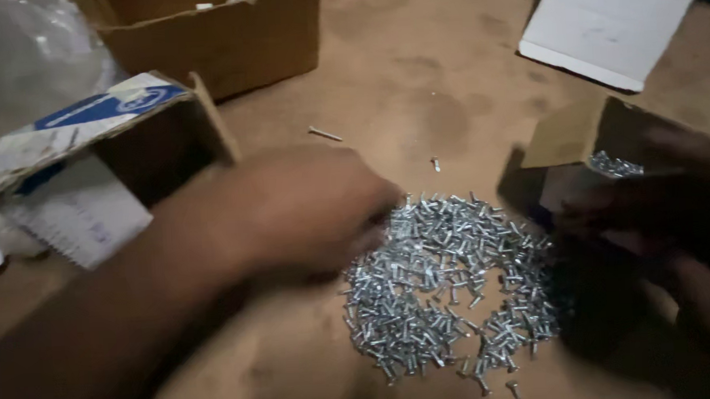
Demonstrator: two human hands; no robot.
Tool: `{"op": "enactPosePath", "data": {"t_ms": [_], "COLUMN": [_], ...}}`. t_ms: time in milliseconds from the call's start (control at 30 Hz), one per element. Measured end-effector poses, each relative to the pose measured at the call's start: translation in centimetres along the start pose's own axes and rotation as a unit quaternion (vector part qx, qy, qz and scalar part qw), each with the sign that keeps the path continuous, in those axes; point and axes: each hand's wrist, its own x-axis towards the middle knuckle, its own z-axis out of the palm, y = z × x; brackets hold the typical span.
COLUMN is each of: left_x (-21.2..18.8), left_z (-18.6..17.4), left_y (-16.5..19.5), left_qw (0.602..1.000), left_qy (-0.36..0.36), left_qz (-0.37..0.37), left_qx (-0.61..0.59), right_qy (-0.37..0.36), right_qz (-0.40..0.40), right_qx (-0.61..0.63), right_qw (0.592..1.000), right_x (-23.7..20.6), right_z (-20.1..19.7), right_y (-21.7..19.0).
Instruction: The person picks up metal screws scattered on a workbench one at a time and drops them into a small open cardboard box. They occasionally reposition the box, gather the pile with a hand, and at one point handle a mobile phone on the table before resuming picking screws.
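Note:
A heap of several small silver screws [445,288] lies spread on a brown surface. My left hand [315,206] hovers blurred over the heap's left edge, fingers curled down onto the screws; whether it grips any is unclear. My right hand [655,208] holds a small open cardboard box [570,135] at the heap's right side, tilted, with more screws [616,165] showing inside it.
An open blue-and-white carton [101,148] lies on its side at the left. A larger brown box [225,36] stands behind it, clear plastic wrap [15,55] at far left. A white flat box [613,16] sits top right. Two stray screws [325,134] lie apart.

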Motion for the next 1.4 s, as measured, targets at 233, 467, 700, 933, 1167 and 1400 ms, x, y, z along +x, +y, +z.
{"op": "enactPosePath", "data": {"t_ms": [233, 467, 700, 933, 1167, 1400], "left_x": [0.1, 1.0, 3.6, 5.2, 4.3, 3.1], "left_z": [1.1, 1.7, 5.1, 5.7, 3.1, 2.5], "left_y": [-1.5, -5.5, -8.4, -9.3, -6.7, -4.2], "left_qw": [0.984, 0.926, 0.921, 0.924, 0.817, 0.805], "left_qy": [0.158, 0.378, 0.38, 0.369, 0.127, 0.027], "left_qz": [0.079, -0.012, -0.078, -0.04, 0.014, 0.096], "left_qx": [-0.023, -0.015, 0.025, 0.092, -0.562, -0.585], "right_qy": [-0.252, -0.191, -0.255, -0.205, -0.09, -0.005], "right_qz": [-0.333, -0.289, -0.35, -0.263, -0.202, -0.185], "right_qx": [-0.364, -0.391, -0.402, -0.285, -0.256, -0.258], "right_qw": [0.833, 0.853, 0.807, 0.899, 0.941, 0.948], "right_x": [2.8, 1.2, 1.7, 1.0, 3.0, 0.2], "right_z": [4.4, 1.8, 5.3, 2.7, -1.8, -0.4], "right_y": [-3.5, -0.7, -1.6, -1.5, -0.2, -0.4]}}
